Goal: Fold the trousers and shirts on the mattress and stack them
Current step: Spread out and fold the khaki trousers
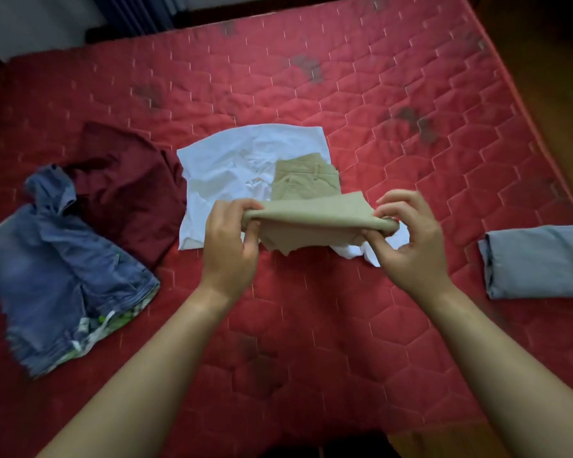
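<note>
Red mattress (311, 325) | I'm pinching khaki trousers (311, 213) in left hand (229, 239) and right hand (407, 239) | fold risks slipping, dragging white shirt (239, 160)

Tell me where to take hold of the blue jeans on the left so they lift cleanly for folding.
Take the blue jeans by the waistband, the broad near end where the white drawstring shows, one hand at each corner, coming from the near side. The legs run away towards the maroon garment, so they should hang straight.

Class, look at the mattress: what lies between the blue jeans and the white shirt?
In the head view, a crumpled maroon garment lies between the jeans and the white shirt.
</note>
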Available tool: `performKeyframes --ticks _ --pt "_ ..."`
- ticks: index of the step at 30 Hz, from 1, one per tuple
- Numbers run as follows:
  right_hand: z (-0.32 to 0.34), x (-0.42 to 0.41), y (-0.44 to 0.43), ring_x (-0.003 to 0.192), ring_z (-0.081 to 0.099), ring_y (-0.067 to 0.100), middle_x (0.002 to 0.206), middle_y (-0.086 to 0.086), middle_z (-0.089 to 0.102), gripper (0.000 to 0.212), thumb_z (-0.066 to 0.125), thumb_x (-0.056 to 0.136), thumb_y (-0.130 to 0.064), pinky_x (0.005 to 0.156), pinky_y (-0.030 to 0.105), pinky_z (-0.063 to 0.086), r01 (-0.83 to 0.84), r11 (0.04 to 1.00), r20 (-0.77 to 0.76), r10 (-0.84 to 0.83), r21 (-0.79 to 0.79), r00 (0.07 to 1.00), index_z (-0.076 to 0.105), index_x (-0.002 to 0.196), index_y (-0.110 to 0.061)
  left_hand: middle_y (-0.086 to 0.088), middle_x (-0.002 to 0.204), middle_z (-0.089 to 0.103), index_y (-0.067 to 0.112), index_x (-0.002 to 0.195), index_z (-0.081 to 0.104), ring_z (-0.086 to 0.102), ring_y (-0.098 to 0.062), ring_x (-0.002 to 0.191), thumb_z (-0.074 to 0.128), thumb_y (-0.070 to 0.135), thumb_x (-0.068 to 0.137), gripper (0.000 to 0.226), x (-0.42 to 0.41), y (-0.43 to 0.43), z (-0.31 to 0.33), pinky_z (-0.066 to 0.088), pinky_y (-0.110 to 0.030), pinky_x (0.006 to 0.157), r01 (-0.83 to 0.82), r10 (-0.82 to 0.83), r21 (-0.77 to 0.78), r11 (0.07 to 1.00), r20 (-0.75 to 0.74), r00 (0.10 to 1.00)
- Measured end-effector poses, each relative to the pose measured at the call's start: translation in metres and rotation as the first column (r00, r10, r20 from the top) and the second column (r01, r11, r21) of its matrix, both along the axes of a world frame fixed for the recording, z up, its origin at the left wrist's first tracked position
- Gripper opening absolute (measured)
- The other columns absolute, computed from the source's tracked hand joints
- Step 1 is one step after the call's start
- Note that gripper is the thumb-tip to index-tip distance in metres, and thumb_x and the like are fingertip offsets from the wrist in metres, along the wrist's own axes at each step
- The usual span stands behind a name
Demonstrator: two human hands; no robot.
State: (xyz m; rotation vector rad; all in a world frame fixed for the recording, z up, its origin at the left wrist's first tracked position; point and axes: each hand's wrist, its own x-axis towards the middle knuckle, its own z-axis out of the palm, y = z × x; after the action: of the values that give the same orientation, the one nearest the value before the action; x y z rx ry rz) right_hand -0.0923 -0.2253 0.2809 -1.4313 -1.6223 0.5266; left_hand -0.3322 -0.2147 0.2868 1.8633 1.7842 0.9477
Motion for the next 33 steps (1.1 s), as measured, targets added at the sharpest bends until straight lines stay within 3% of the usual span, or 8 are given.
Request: performKeyframes --ticks 4,7,11,15,20,23,26,33 --pt "0.014 -0.003 -0.036 0.069 0.057 0.009 0.08 -0.006 0.063 0.013 0.064 0.081 -0.02 0.064 0.019 0.045 -0.015 0.999 -0.145 0.008 -0.047 0.989 0.059 0.088 -0.01 -0.009 0.099 0.037 0.01 0.097 0.065 0.037 -0.014 0.096 0.056 0.016 0.086 0.016 -0.003 -0.03 0.009 0.028 -0.016 0.088 -0.022 0.025 0.051 0.998 -0.053 0.998" --pt "0.002 -0.006 -0.025 0.066 0.054 0.004 0.076 -0.009 0.061 0.014 0.069 0.081 -0.018 0.063 0.015 0.044 0.049 0.997 -0.164 -0.059 -0.062 0.985 0.059 0.091 -0.017 -0.004 0.104 0.044 0.01 0.097 0.062 0.042 -0.005 0.092 0.054 0.013 0.089 0.011 -0.008 -0.011 -0.002 0.034 -0.007 0.083 0.094 -0.096 0.036 0.995 0.054 0.994" --pt "-0.033 -0.009 0.039 0.07 0.054 -0.006 0.081 -0.026 0.061 0.018 0.068 0.082 -0.017 0.065 0.01 0.041 0.122 0.987 -0.257 -0.146 -0.107 0.955 0.056 0.092 -0.025 0.005 0.091 0.053 0.014 0.1 0.059 0.045 -0.006 0.084 0.051 0.019 0.089 0.014 -0.004 0.062 -0.038 0.039 -0.017 0.075 0.146 -0.144 -0.026 0.989 0.068 0.987" --pt "-0.098 -0.007 0.143 0.077 0.057 -0.003 0.086 -0.02 0.06 0.027 0.068 0.081 -0.023 0.072 0.014 0.044 0.207 0.961 -0.279 -0.253 -0.185 0.926 0.055 0.104 -0.024 -0.003 0.099 0.056 0.009 0.106 0.06 0.05 -0.018 0.095 0.054 0.016 0.091 0.017 0.01 0.16 -0.098 0.036 -0.022 0.079 0.081 -0.08 -0.019 0.997 0.024 0.996" --pt "-0.203 -0.003 0.227 0.119 0.048 0.025 0.132 0.011 0.048 0.072 0.068 0.082 -0.036 0.096 0.03 0.036 0.205 0.847 0.078 -0.191 -0.491 0.978 0.034 0.138 -0.005 -0.014 0.136 0.04 0.018 0.138 0.04 0.041 -0.026 0.125 0.057 0.023 0.091 0.05 0.029 0.221 -0.192 0.027 -0.026 0.102 -0.104 0.105 -0.226 0.969 -0.009 0.994" --pt "-0.261 -0.009 0.195 0.13 0.037 0.03 0.14 0.017 0.04 0.074 0.066 0.083 -0.04 0.105 0.037 0.032 0.166 0.749 0.257 0.005 -0.642 0.966 0.033 0.139 -0.005 -0.016 0.139 0.037 0.019 0.143 0.031 0.038 -0.03 0.128 0.057 0.028 0.09 0.059 0.036 0.185 -0.253 0.029 -0.033 0.105 -0.066 0.03 -0.486 0.871 -0.081 0.996" --pt "-0.288 -0.007 0.154 0.133 0.027 0.03 0.145 0.011 0.029 0.07 0.062 0.083 -0.045 0.102 0.047 0.029 0.274 0.746 0.409 -0.003 -0.606 0.913 0.033 0.139 -0.013 -0.018 0.133 0.041 0.013 0.14 0.034 0.04 -0.034 0.124 0.056 0.035 0.089 0.059 0.032 0.142 -0.292 0.033 -0.037 0.102 -0.119 0.042 -0.612 0.782 -0.139 0.989" --pt "-0.297 0.006 0.136 0.125 0.038 0.035 0.14 0.016 0.034 0.077 0.065 0.081 -0.044 0.1 0.043 0.034 0.333 0.734 0.31 -0.174 -0.592 0.935 0.026 0.142 -0.017 -0.015 0.131 0.044 0.01 0.135 0.037 0.046 -0.034 0.118 0.057 0.042 0.087 0.061 0.031 0.12 -0.31 0.039 -0.043 0.097 -0.294 0.229 -0.51 0.809 -0.187 0.955"
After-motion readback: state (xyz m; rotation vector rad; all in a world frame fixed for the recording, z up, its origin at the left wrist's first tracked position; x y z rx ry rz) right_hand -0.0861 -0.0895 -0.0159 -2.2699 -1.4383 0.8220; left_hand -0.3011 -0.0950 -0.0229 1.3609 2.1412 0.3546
